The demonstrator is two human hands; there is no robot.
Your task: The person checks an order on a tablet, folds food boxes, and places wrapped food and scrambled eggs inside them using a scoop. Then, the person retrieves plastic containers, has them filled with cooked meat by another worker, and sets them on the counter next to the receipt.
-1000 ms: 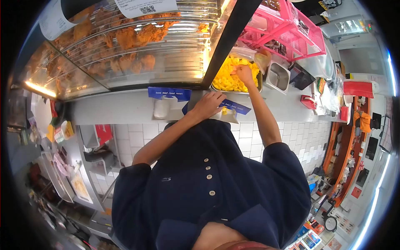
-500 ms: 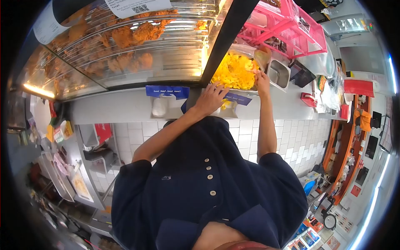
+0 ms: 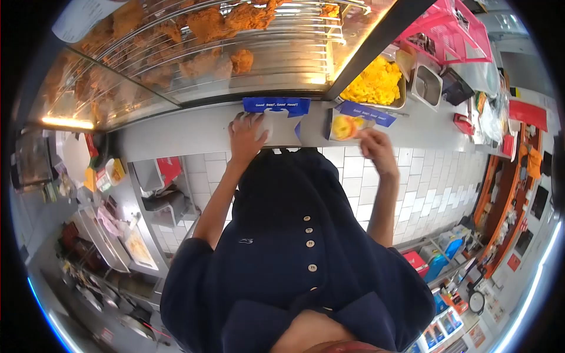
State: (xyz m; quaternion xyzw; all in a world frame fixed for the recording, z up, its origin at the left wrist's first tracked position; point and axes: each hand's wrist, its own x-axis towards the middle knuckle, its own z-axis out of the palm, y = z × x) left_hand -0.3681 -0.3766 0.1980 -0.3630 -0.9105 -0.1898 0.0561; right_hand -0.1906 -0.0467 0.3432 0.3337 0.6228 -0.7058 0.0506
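Note:
My left hand [image 3: 246, 139] lies with its fingers apart at the left side of a blue-lidded box [image 3: 283, 130], next to a white item inside it. A second blue-lidded box [image 3: 376, 114] stands to the right with yellow food [image 3: 346, 126] in it. At that box's right edge is my right hand [image 3: 378, 150], its fingers bent together by the yellow food; what they hold, if anything, is too small to tell. A metal tray of yellow food [image 3: 374, 82] sits behind the right box.
A glass display case [image 3: 176, 70] with fried pieces on racks spans the back left. To the right are an empty metal container [image 3: 426, 86], a pink basket [image 3: 459, 35] and a red object [image 3: 464, 123]. The steel counter [image 3: 170, 132] has a tiled floor below.
My right hand has moved from the yellow food tray down to the right box. My left hand has shifted left from that box to the left one. The view has moved too.

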